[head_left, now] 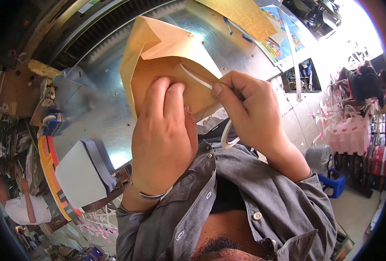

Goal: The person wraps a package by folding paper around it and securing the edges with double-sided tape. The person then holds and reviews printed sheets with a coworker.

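A tan paper envelope (167, 48) stands gaping over the metal table, its far flap folded and its mouth toward me. My left hand (162, 119) reaches into that mouth, fingers stretched out and resting against the inner paper; the fingertips are partly hidden. At the envelope's right edge, my right hand (251, 111) pinches a narrow strip of white tape (194, 76) between thumb and forefinger. The strip curves from those fingers into the envelope. Below the same hand hangs a ring of tape (230, 142), partly covered by the palm.
The metal table (93, 98) carries a stack of paper sheets (84, 172) at its near left and a blue tape dispenser (51, 124). Flat brown paper (245, 19) lies at the far right, near a black tray (303, 76). A blue stool (334, 182) stands right; another person (27, 209) is far left.
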A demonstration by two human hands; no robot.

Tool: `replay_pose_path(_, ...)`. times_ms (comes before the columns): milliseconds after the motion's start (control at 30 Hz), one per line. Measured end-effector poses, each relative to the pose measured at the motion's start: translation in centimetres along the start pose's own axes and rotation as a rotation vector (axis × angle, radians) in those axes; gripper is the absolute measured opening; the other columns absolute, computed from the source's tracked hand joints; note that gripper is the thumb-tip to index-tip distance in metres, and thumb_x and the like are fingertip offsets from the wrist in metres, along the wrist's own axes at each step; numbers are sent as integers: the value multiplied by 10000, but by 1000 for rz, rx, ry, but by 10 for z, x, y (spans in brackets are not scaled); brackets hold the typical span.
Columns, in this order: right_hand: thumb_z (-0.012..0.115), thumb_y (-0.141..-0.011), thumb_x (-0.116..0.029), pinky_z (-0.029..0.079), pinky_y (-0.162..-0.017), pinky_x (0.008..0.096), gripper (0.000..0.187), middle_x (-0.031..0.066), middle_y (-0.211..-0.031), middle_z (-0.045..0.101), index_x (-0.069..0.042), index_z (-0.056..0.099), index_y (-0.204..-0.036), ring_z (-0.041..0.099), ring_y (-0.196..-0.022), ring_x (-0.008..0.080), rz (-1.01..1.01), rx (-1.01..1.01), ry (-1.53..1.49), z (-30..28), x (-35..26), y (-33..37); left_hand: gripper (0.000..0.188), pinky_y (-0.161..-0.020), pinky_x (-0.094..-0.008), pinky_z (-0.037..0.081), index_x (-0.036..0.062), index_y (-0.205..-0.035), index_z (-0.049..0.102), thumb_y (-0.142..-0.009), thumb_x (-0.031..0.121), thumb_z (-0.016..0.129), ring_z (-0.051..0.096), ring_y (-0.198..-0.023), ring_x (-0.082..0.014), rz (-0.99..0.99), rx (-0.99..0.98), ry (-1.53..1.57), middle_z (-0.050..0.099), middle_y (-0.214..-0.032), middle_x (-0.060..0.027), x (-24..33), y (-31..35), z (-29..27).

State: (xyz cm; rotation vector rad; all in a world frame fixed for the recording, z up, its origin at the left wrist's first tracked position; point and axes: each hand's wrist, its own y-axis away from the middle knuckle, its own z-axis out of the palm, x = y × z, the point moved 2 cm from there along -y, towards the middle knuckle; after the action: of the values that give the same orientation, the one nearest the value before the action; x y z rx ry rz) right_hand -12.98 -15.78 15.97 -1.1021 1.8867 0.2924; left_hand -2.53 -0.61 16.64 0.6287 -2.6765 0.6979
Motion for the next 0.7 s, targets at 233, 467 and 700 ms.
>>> replay_pose_path(233, 698, -983, -141, 435, -561, 318, 173, 114, -650, 623, 14, 714, -908, 538, -564, 129, -69, 68, 93, -1, -1, 2, 288, -1035, -525, 496, 3, -1258, 538, -973, 14, 571, 586, -1280, -500, 102, 60, 13, 563, -1449, -294, -6, -2, 5)
replay_pose_path(467, 698, -983, -136, 423, -544, 333, 176, 118, -632, 601, 19, 706, -900, 519, -549, 127, -59, 75, 118, -1, -2, 3, 360, -1127, -613, 439, 2, -1221, 513, -875, -7, 611, 542, -1348, -525, 190, 26, 24, 533, -1503, -294, -6, -4, 6)
replay_pose_path(700, 702, -982, -133, 423, -536, 338, 186, 125, -619, 589, 29, 696, -891, 517, -530, 143, -59, 93, 99, -3, 0, 3, 369, -1147, -609, 421, 17, -1213, 510, -859, -9, 608, 549, -1373, -491, 206, -12, -17, 562, -1504, -259, -4, -6, 6)
